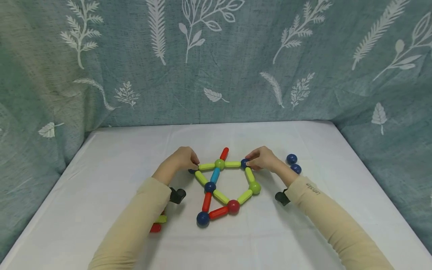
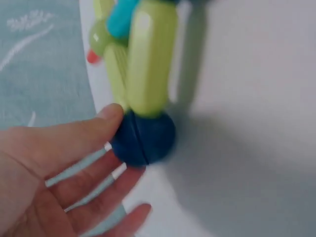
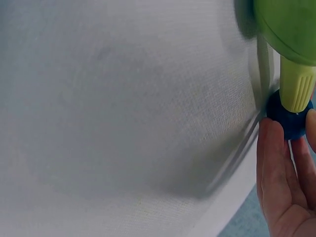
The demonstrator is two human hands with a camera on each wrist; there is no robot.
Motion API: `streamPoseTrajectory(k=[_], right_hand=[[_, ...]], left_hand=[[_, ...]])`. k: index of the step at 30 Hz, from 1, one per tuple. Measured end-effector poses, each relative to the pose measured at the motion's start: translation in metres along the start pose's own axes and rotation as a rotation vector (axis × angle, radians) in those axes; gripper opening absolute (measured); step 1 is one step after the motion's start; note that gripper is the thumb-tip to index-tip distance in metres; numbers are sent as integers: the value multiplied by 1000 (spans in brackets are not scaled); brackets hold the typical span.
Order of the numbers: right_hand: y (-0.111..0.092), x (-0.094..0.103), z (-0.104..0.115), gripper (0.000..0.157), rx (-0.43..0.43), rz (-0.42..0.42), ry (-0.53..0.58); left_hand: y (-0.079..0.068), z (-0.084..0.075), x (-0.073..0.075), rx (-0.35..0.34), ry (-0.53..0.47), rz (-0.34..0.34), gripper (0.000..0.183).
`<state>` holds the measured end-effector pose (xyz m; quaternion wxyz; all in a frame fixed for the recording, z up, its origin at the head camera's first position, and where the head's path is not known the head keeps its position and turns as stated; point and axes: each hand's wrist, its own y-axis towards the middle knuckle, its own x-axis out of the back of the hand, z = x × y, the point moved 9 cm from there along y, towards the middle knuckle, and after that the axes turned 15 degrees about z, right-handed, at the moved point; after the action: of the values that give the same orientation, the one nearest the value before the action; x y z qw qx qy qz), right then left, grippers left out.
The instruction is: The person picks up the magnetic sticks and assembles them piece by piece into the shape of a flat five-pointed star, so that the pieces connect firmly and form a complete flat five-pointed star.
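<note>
A flat framework of joined toy rods and balls lies between the hands. My left hand (image 1: 183, 158) pinches its left corner ball, dark blue (image 2: 145, 140), from which two yellow-green rods (image 2: 150, 64) run. At the far right corner my right hand (image 1: 264, 157) holds another dark blue ball (image 3: 291, 123) between thumb and fingers. Between them sits a green ball (image 1: 219, 164) with a red rod (image 1: 224, 153) pointing outward and a light blue rod (image 1: 215, 175) leading to a central blue ball (image 1: 210, 187). A red ball (image 1: 233, 206), a nearer blue ball (image 1: 203, 219) and a green ball (image 1: 254, 187) form other corners.
Two loose blue balls (image 1: 291, 159) lie beyond the right forearm. A red rod (image 1: 155, 228) and a yellow-green rod (image 1: 161, 219) stick out from behind the left sleeve. The white-covered table (image 1: 270, 232) ends at a leaf-patterned curtain (image 1: 236, 101).
</note>
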<state>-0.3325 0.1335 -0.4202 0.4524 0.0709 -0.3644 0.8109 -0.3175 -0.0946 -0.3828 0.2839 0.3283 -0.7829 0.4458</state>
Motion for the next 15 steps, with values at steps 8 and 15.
streamPoseTrajectory(k=[8, 15], right_hand=[[-5, -4, 8, 30, 54, -5, -120], [-30, -14, 14, 50, 135, -6, -394]], left_hand=[[-5, 10, 0, -68, -39, -39, 22], [-6, 13, -2, -55, -74, -54, 21]])
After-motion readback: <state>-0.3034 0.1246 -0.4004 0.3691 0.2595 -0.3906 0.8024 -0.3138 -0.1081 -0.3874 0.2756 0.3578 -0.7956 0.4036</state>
